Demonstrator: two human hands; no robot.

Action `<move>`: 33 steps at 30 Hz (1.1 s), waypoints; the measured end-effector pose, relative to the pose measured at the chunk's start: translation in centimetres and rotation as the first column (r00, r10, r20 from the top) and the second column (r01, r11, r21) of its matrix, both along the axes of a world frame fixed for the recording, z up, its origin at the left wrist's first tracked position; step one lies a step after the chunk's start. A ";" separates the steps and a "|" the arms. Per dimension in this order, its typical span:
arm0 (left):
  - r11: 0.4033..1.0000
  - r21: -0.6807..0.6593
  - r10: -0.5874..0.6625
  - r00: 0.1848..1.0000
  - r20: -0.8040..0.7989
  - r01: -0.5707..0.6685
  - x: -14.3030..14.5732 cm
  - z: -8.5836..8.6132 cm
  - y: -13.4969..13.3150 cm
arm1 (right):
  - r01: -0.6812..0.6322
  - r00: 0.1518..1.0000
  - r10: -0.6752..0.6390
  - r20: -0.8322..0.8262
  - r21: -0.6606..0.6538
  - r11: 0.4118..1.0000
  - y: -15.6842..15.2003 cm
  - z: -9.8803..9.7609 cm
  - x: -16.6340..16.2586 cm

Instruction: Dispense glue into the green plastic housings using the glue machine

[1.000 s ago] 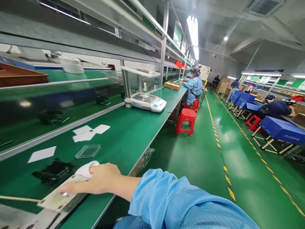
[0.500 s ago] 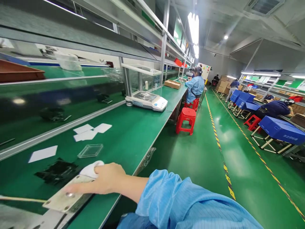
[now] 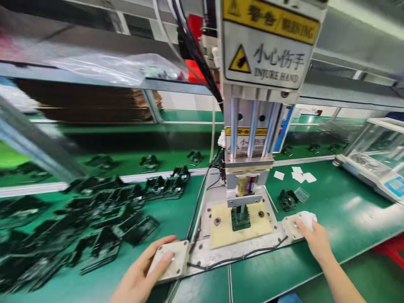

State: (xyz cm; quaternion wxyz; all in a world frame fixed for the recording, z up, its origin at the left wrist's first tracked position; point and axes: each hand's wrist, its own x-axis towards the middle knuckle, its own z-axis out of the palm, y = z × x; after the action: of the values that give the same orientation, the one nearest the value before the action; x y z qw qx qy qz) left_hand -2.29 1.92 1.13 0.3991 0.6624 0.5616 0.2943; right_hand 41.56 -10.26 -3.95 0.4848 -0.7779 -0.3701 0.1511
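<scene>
My left hand (image 3: pixel 143 267) wraps round the pale left button box (image 3: pixel 172 261), thumb lying on its top button. My right hand (image 3: pixel 317 240) rests at the right button box (image 3: pixel 293 227), thumb over its button and fingers closed about a crumpled white cloth (image 3: pixel 307 219). Between my hands stands a bench press (image 3: pixel 249 168). Its lowered head meets a dark moulded plastic part (image 3: pixel 240 218), which sits upright on a cream base plate (image 3: pixel 217 235). Where the head touches the part is partly hidden.
Many dark plastic parts (image 3: pixel 104 244) are heaped on the left of the green bench. Another dark part (image 3: pixel 288 199), a clear tray (image 3: pixel 302 194) and several white cards (image 3: pixel 303 174) lie right of the press. Beyond them stands a glass-sided balance (image 3: pixel 375 155). A black cable (image 3: pixel 240 257) crosses the press base.
The view has swung left from the aisle and co-workers to the press. My left hand and the left button box now show. My right hand remains at its button box with the white cloth.
</scene>
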 end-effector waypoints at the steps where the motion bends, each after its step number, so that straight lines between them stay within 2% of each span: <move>1: 0.999 -0.019 0.040 0.999 0.016 -0.040 -0.2 -0.4 -0.1 | 0.024 1.000 -0.024 -0.004 0.010 1.000 -0.2 -0.2 0.1; 7: 0.992 -0.065 0.107 0.993 0.049 -0.104 0.0 -1.7 -0.2 | 0.085 0.996 -0.085 0.030 -0.011 0.996 -0.9 0.1 -0.8; 13: 0.992 -0.128 -0.002 1.000 -0.007 0.001 -1.6 -1.8 0.9 | 0.097 0.995 -0.097 0.018 0.014 0.995 -0.9 0.4 -1.4; 20: 0.991 -0.009 0.134 0.989 0.061 -0.134 0.2 -1.4 -0.4 | 0.082 0.996 -0.081 0.043 -0.033 0.996 -1.3 0.1 -0.4; 23: 0.990 -0.053 0.136 0.988 0.076 -0.132 0.3 -1.6 -0.5 | 0.085 0.995 -0.082 0.059 -0.056 0.995 -1.5 0.1 0.5; 29: 0.986 -0.152 0.082 0.995 0.058 -0.072 -1.4 -2.8 0.4 | 0.117 0.989 -0.106 0.106 -0.103 0.988 -1.4 0.6 1.0; 33: 0.982 -0.179 0.076 0.995 0.061 -0.064 -1.2 -2.2 0.4 | 0.108 0.992 -0.101 0.078 -0.099 0.989 -1.3 1.0 0.8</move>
State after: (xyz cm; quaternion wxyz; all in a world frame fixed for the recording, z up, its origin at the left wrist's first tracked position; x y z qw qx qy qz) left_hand -3.46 2.33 -1.09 0.4643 0.5938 0.5946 0.2797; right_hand 42.38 -11.52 -2.91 0.4376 -0.8252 -0.3379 0.1159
